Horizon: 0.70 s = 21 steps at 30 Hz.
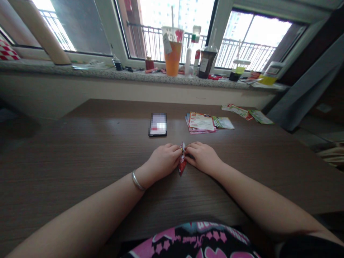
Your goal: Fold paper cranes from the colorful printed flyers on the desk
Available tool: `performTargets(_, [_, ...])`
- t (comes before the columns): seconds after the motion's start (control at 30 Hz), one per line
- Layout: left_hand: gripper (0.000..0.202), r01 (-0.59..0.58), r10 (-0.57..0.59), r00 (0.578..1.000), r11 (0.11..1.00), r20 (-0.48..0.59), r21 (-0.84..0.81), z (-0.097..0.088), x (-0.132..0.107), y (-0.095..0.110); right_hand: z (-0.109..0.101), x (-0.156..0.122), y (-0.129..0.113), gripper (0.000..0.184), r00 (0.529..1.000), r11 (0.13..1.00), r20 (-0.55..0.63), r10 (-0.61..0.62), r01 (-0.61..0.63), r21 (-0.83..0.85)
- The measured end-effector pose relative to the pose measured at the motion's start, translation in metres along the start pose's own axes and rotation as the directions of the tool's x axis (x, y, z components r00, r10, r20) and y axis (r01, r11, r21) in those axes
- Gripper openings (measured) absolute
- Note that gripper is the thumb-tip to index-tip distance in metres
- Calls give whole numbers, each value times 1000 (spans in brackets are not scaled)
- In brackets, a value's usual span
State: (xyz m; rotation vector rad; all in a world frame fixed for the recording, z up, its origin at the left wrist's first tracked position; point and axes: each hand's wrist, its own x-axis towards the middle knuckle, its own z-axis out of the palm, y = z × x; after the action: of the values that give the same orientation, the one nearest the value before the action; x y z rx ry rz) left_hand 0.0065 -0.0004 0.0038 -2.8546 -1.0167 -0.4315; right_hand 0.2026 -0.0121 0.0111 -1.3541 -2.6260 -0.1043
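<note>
Both of my hands meet over a small folded piece of red printed paper [182,167] near the middle of the brown table [107,154]. It is narrow, with a pointed end toward me and a pale tip at the far end. My left hand [167,157], with a silver bangle at the wrist, pinches its left side. From the right, my right hand [202,157] grips the other side between thumb and fingers. The fingertips hide part of the paper.
Beyond my hands lie a phone [158,125] with a blurred screen and a stack of printed leaflets [201,122]. More leaflets [260,116] are at the far right. On the windowsill [102,73] stand a tall cup of orange drink [172,57], a dark cup [206,62] and several bottles.
</note>
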Motion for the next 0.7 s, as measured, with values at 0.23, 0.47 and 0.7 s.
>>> performTargets(0.23, [16, 13, -13, 1000, 999, 4, 39, -1, 0, 2, 6, 0, 4, 17, 997, 997, -23, -69, 70, 39])
performTargets(0.47, [17, -15, 15, 1000, 1000, 8, 13, -1, 0, 2, 8, 0, 4, 13, 994, 993, -42, -100, 102, 65])
performTargets(0.7, [16, -20, 19, 1000, 1000, 15, 22, 1, 0, -1, 6, 0, 2, 15, 995, 993, -33, -99, 101, 67])
